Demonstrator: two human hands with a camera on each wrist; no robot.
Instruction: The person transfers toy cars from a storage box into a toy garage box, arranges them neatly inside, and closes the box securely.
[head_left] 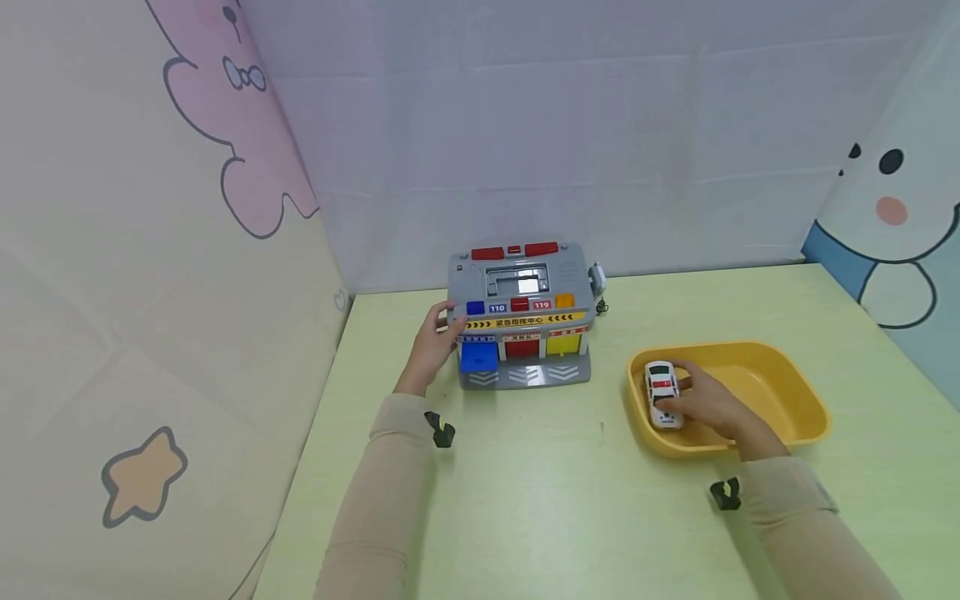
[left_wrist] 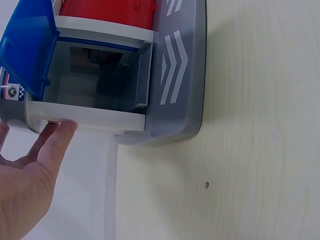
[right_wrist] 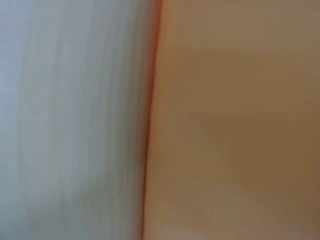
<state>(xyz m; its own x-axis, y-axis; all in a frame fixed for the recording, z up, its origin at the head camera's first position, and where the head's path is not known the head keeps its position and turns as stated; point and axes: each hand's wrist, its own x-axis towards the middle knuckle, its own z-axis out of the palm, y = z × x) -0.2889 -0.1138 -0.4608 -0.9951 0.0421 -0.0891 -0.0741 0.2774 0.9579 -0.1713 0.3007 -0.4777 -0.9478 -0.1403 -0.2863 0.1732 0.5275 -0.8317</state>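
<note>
A grey toy emergency station (head_left: 517, 333) with blue, red and yellow doors stands towards the back of the table. My left hand (head_left: 437, 340) rests its fingers against the left side, below the roof. In the left wrist view, the blue door (left_wrist: 30, 47) is raised and the bay behind it shows a grey interior. My right hand (head_left: 711, 403) grips a white toy police car (head_left: 663, 396) at the left end of a yellow tub (head_left: 750, 354). I cannot tell whether the car touches the tub's floor. The right wrist view is blurred, showing only the tub's wall (right_wrist: 235, 125) and the table.
The pale wooden table (head_left: 540, 500) meets a draped white cloth (head_left: 562, 167) at the back. A cartoon-printed sheet (head_left: 187, 333) hangs along the left side. On the station's right side sits a small grey part (head_left: 597, 279), with something dark (head_left: 602, 307) beside it.
</note>
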